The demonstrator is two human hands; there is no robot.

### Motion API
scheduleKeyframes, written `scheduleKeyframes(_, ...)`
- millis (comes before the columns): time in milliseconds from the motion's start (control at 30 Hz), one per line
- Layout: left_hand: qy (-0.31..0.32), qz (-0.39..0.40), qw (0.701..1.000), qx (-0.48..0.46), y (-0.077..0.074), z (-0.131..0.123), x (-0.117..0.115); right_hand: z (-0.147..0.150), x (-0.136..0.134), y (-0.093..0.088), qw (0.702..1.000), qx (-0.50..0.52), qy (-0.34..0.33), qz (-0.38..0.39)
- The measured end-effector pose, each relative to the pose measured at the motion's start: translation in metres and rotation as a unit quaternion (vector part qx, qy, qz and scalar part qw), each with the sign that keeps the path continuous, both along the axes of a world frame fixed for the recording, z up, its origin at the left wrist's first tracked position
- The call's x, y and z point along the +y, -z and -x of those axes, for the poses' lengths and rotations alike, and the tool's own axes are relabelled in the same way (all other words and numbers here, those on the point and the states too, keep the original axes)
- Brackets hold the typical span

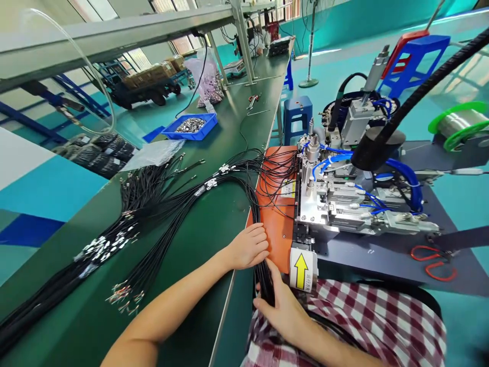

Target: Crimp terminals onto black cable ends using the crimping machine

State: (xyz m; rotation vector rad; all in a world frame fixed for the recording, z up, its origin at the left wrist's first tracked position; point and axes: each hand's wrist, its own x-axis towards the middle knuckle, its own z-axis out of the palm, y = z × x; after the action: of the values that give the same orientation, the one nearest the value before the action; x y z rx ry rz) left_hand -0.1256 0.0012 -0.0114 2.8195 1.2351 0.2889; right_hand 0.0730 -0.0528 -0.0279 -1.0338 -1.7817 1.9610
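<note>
Head view, single frame.

- Left hand [248, 248]: at the right edge of the green table [198, 229], fingers [261, 239] straight and pressed side by side, laid flat on the black strands where they cross onto the orange plate [273, 214]. No pinch.
- Right hand [280, 306]: just below the left, off the table edge, over the checked cloth [367, 321] on the lap. Fingers curled round the cable bundle [264, 279], thumb pointing up toward the plate. Grip probably closed, far side of the fingers hidden.
- Cable bundle: runs from the right hand up past the left along the plate's left edge, then loops and fans left over the table. Metal terminals and small white tags on the loose ends; tag print too small to read.
- Machine [336, 204]: bare-metal fixture with blue hoses, right beside the plate.
- Arrow label [301, 268]: white, yellow arrow pointing up, at the machine's near corner, just beside the right thumb. Small print under the arrow illegible.
- Blue tray [190, 127]: further up the table, full of small metal parts, well apart from both hands.
- Green-flanged wire spool [458, 125]: far right.
</note>
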Motion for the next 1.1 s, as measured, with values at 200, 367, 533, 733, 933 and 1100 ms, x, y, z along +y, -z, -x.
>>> scheduleKeyframes(200,-0.060,-0.026,0.998,-0.019,0.012,-0.009,0.003,-0.023,0.004,0.002,0.995,-0.009,0.002,-0.096)
scheduleKeyframes(367,-0.057,0.034,0.997,-0.045,-0.003,-0.013,0.008,-0.052,0.009,-0.015,0.988,-0.073,-0.015,-0.135)
scheduleKeyframes(533,-0.010,0.114,0.992,-0.053,-0.021,-0.005,-0.001,-0.083,0.011,-0.023,0.970,-0.159,0.013,-0.182)
scheduleKeyframes(733,-0.006,0.155,0.988,-0.026,-0.028,-0.009,-0.014,-0.093,0.023,-0.016,0.991,-0.076,0.106,-0.043)
scheduleKeyframes(933,-0.015,0.154,0.983,-0.099,-0.023,-0.030,-0.014,-0.091,0.038,-0.017,0.984,-0.057,0.169,-0.018)
scheduleKeyframes(1100,-0.050,0.145,0.961,-0.230,-0.028,-0.035,-0.002,-0.097,0.056,-0.031,0.982,-0.063,0.168,-0.060)
